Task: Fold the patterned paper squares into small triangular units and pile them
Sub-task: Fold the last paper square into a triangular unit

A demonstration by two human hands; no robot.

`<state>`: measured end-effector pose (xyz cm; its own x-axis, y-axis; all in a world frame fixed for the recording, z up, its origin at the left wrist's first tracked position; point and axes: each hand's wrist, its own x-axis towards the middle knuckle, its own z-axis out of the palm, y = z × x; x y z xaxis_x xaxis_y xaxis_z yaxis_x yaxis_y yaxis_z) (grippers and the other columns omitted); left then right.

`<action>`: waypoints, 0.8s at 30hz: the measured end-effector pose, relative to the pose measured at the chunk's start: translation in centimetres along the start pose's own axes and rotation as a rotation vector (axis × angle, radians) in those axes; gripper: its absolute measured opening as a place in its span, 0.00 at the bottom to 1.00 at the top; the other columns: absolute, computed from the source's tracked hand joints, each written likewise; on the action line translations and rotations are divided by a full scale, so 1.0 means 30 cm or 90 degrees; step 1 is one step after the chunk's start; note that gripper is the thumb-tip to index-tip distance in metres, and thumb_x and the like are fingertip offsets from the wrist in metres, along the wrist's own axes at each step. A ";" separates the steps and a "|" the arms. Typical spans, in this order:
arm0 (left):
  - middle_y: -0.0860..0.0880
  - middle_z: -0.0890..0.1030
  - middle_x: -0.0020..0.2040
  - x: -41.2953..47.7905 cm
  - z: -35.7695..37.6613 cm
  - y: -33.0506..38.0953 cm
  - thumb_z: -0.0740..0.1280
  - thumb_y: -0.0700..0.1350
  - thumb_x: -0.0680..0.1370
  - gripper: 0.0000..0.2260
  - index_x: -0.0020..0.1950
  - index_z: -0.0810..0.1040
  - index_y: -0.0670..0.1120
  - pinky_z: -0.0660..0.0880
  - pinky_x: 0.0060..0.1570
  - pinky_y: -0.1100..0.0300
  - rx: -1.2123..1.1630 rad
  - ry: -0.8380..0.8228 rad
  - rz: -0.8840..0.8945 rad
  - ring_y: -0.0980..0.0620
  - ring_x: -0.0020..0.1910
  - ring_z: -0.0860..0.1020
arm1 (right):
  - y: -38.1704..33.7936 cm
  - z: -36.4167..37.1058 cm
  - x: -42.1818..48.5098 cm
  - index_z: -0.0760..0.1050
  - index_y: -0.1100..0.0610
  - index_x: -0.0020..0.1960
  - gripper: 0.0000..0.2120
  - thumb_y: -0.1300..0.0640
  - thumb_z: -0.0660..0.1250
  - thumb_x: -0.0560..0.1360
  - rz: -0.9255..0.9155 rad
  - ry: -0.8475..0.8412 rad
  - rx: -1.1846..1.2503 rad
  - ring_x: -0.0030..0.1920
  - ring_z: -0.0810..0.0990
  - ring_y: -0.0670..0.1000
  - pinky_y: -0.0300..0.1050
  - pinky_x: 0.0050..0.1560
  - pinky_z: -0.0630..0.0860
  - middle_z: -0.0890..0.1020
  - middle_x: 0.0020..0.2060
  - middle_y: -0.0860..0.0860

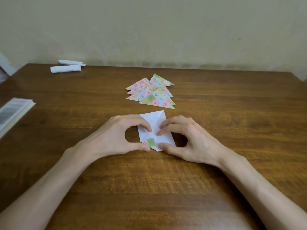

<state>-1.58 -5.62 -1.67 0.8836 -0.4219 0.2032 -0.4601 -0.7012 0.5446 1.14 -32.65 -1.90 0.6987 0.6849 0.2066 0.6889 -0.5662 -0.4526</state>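
Left hand (119, 135), right hand (187, 138) pinch paper square (156, 119), fingers curled, pinning corner fold flat on desk (232, 117); pile (152, 92) beyond.

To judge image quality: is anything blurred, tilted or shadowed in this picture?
Head view: soft, even light, no glare; the left hand and right hand cast faint shadows on the table; its far edge runs tilted; the paper stack at left is blurred; the half-folded paper and triangle pile are sharp.

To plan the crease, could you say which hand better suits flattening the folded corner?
Probably left: the left hand has its thumb at the corner; the right hand pins the paper beside it.
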 end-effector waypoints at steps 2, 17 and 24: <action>0.62 0.83 0.55 0.003 0.004 -0.006 0.80 0.61 0.68 0.18 0.54 0.83 0.59 0.77 0.61 0.49 -0.018 0.006 0.016 0.57 0.60 0.80 | -0.004 -0.005 0.000 0.79 0.41 0.63 0.22 0.33 0.73 0.73 -0.009 -0.010 -0.008 0.69 0.70 0.37 0.38 0.69 0.62 0.77 0.64 0.37; 0.61 0.83 0.56 -0.010 0.022 0.017 0.74 0.50 0.78 0.04 0.47 0.87 0.52 0.79 0.58 0.52 0.011 0.064 0.054 0.62 0.56 0.82 | 0.006 -0.008 0.001 0.84 0.47 0.51 0.07 0.46 0.70 0.77 -0.039 0.032 -0.029 0.58 0.79 0.42 0.53 0.61 0.73 0.84 0.53 0.38; 0.64 0.79 0.61 -0.014 0.027 0.023 0.72 0.53 0.76 0.01 0.46 0.83 0.58 0.76 0.61 0.46 0.016 0.006 0.044 0.59 0.60 0.80 | 0.000 -0.006 -0.004 0.84 0.46 0.49 0.08 0.43 0.70 0.77 -0.013 0.029 0.015 0.53 0.79 0.44 0.52 0.57 0.76 0.82 0.48 0.38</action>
<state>-2.34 -6.38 -2.04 0.8500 -0.4650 0.2475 -0.5224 -0.6842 0.5088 1.09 -32.81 -1.77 0.6927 0.6743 0.2558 0.6992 -0.5409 -0.4675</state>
